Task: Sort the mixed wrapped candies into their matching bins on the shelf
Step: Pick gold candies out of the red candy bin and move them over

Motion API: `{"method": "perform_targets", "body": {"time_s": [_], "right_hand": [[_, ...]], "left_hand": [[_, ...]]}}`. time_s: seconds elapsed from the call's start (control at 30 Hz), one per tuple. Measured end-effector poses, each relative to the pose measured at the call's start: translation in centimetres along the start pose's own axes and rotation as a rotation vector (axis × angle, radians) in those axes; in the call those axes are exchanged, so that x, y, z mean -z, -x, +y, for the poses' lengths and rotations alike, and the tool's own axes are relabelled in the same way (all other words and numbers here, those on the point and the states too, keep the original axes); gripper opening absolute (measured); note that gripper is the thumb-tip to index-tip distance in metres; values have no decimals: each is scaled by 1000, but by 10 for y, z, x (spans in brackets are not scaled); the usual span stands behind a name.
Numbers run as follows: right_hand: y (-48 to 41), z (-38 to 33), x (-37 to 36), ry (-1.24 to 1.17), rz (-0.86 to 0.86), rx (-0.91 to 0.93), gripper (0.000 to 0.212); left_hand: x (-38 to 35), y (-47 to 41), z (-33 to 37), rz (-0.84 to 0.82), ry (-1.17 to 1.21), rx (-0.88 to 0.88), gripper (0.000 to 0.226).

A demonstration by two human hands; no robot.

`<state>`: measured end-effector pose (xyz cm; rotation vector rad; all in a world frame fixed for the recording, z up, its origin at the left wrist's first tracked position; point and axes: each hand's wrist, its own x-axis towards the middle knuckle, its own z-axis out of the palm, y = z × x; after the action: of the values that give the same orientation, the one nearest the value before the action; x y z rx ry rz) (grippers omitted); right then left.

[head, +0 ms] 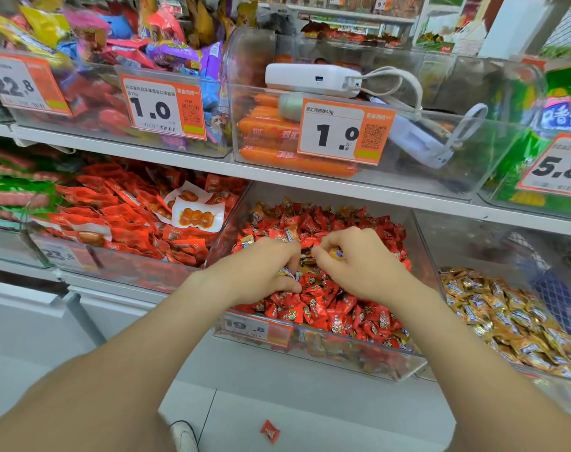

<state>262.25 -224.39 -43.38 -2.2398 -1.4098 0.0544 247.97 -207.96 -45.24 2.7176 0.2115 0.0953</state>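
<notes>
Both hands are in the middle bin (235,213) on the lower shelf. It is clear plastic and full of red candies (326,308), with a few gold ones mixed in near the centre and along the front wall. The right hand (359,265) is over the pile, thumb and fingers pinching one gold candy (336,254) just above the heap. The left hand (261,272) is just beside it, fingers curled down into the pile. Gold-and-blue wrappers show at its fingertips, but I can't tell whether it actually grips any. The two hands' fingertips are nearly touching. The right bin (457,243), next door, holds only gold candies (506,321), heaped toward its front. The bin to the left is full of red snack packs (131,210). An orange price tag (256,328) reading 19.8 sits on the middle bin's front. On the upper shelf, directly above, a clear bin holds orange sausages (277,132), and a white power bank (310,78) with a cable lies across its top. One stray red candy (270,431) is on the floor below, well apart from the bins, near a white shoe (184,437).
</notes>
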Motion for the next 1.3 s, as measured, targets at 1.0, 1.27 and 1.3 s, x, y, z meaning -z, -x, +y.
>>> {"method": "perform_targets", "body": {"time_s": [1.0,1.27,1.3], "right_hand": [[0,7,11,58,-142,21,19],[1,7,16,-29,8,-121,47],[2,7,16,-41,-9,-102,41]], "left_hand": [[5,-10,-13,145,-84,133,26],[-6,-14,-8,-112,-20,97,41],[-6,-15,-9,-133,-21,100,42]]}}
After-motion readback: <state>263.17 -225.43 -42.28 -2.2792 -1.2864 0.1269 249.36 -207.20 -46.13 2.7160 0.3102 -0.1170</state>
